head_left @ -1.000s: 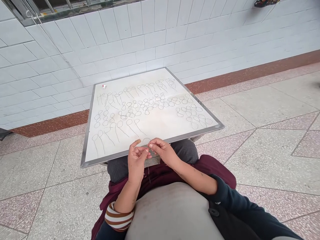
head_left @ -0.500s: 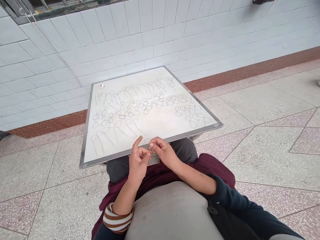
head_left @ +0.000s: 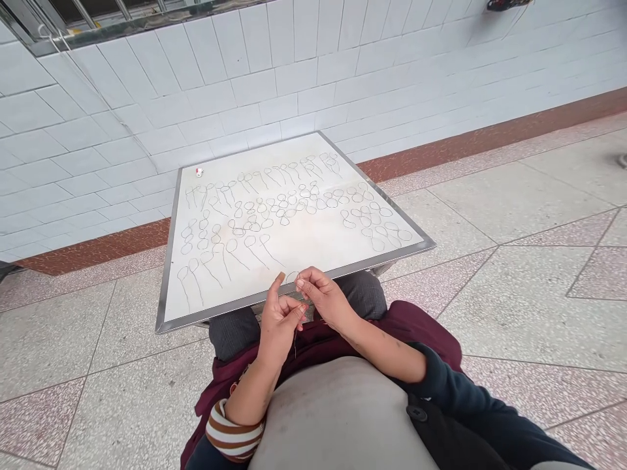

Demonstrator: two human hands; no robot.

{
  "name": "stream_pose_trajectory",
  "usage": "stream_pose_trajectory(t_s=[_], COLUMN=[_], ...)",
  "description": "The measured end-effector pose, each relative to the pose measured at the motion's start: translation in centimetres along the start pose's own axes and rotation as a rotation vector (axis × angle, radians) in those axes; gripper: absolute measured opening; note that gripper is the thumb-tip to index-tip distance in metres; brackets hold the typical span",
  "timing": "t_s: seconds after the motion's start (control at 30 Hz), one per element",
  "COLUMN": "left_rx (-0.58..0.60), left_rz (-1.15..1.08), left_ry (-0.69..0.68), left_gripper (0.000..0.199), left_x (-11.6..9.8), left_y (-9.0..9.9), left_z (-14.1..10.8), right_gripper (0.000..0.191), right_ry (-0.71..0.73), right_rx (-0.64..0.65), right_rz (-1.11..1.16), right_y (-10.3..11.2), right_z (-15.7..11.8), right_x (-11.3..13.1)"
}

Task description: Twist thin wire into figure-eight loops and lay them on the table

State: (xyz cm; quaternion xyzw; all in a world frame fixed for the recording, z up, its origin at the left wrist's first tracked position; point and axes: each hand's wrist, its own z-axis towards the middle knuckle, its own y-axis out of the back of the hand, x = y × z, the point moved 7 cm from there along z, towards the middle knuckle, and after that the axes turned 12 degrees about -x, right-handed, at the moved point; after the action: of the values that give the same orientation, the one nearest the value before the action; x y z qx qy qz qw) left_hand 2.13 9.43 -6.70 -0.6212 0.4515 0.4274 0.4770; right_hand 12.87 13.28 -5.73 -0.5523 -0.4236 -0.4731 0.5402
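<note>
My left hand (head_left: pixel 283 320) is at the table's near edge, thumb and fingertips pinched together on a piece of thin dark wire. One finger, with a tan wrap on its tip, points up and away. Below the pinch hangs a thin tail of the wire (head_left: pixel 295 344). Just to the right, my right hand (head_left: pixel 323 297) pinches the same wire at a round loop (head_left: pixel 292 275), which stands out past the fingertips over the tabletop. The part of the wire between the two pinches is mostly hidden by my fingers.
The white table (head_left: pixel 304 251) with a metal rim carries rows of bent wires: single loops with long tails (head_left: pixel 197 281) and shapes of several joined loops (head_left: pixel 386 234). A small white and red item (head_left: pixel 199 172) lies at its far left corner. A tiled wall (head_left: pixel 206 104) stands behind.
My left hand has shifted right and slightly down, closer to my right hand. A tail of wire now hangs beneath it. The right hand has barely moved and keeps its pinch.
</note>
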Motion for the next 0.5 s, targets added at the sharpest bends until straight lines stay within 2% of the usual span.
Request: stream_pose_trajectory(t_s=[0.13,0.3,0.5], left_rx=[0.007,0.012,0.075], left_rz=[-0.016,0.014,0.101], left_ry=[0.051,0.030,0.008], left_gripper=[0.079,0.079,0.074], left_x=[0.3,0.4,0.9], left_y=[-0.3,-0.6,-0.9], left_z=[-0.3,-0.6,-0.8], right_gripper=[0.017,0.017,0.018], right_ry=[0.015,0.041,0.051], right_rx=[-0.029,-0.118,-0.206], right_rz=[0.018,0.078,0.169], right_y=[0.5,1.8,3.0], right_z=[0.3,1.7,2.8], right_x=[0.3,1.1,1.0])
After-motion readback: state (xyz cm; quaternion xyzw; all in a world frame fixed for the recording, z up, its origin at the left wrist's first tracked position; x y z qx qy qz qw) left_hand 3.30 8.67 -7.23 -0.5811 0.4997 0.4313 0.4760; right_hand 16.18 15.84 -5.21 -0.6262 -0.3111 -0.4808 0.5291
